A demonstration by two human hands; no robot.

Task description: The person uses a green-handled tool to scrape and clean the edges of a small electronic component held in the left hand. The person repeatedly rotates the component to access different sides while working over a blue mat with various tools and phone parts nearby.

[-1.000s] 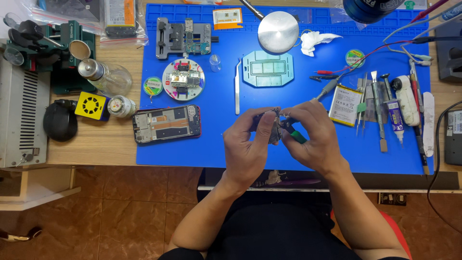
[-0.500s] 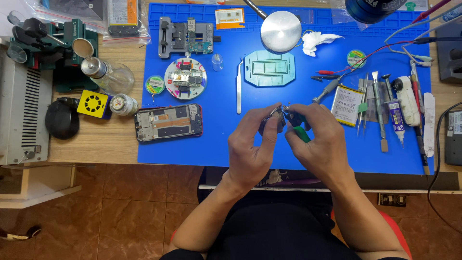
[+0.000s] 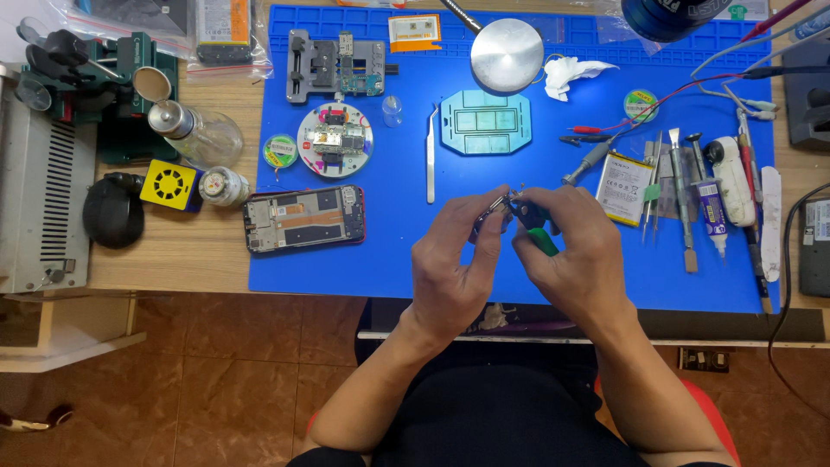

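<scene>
Over the blue work mat (image 3: 363,268) both hands meet near its front middle. My left hand (image 3: 454,259) pinches a small metal part (image 3: 494,207) between thumb and fingertips. My right hand (image 3: 571,255) grips a green-handled hand tool (image 3: 540,238) whose tip meets that part; most of the tool is hidden in the fist. An opened phone frame (image 3: 303,218) lies on the mat to the left of my hands. Straight tweezers (image 3: 430,156) lie just beyond them.
Farther back sit a round board holder (image 3: 335,140), a teal stencil plate (image 3: 484,123), a clamp jig (image 3: 337,65) and a round metal base (image 3: 507,54). A phone battery (image 3: 624,188), several hand tools (image 3: 683,195) and cables lie right. A grey box (image 3: 39,195) stands far left.
My hands have stayed together over the mat, shifting slightly. The small part and the tool tip now sit a little higher between my fingertips.
</scene>
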